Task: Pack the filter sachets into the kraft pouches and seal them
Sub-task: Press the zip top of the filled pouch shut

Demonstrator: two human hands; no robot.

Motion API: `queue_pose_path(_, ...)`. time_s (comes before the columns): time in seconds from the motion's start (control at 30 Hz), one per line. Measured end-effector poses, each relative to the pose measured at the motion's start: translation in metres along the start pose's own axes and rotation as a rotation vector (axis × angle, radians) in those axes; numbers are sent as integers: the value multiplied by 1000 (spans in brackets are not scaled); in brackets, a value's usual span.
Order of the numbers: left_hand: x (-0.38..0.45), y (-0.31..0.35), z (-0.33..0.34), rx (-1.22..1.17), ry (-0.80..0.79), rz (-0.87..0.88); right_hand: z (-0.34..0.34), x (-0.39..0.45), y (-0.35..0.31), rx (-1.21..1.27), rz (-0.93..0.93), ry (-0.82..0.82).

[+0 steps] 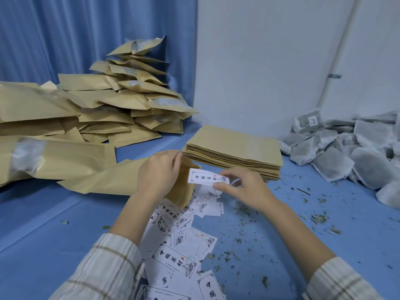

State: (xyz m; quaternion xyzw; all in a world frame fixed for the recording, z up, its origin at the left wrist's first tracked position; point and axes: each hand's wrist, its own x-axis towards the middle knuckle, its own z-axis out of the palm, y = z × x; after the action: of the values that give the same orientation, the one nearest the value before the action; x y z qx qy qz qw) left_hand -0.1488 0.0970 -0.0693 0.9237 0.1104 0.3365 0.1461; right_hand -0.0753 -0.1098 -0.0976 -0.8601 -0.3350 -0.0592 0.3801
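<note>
My left hand (157,174) grips a kraft pouch (184,189) upright above the blue table, its mouth turned to the right. Held at that mouth is a small white printed label card (206,177), pinched in the fingers of my right hand (242,189). A flat stack of empty kraft pouches (236,146) lies just behind my hands. Grey filter sachets (355,152) are heaped at the right against the wall. Filled kraft pouches (121,98) pile up at the left and back left.
Several loose white label cards (179,241) are scattered on the blue table (43,224) between my forearms. Green leaf crumbs (244,210) litter the surface to the right. A blue curtain (65,33) and a white wall (270,50) close off the back.
</note>
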Motion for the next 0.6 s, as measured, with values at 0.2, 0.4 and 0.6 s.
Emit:
queue_pose_path(0.2, 9, 14, -26, -201, -17, 36, 25, 24, -53, -175, -262, -91)
queue_pose_path(0.4, 21, 31, -60, -410, -95, 111, 20, 52, -94, -522, -300, -156)
queue_pose_path(0.6, 44, 34, -97, -739, -335, 126, -28, 74, -125, -195, -219, -206)
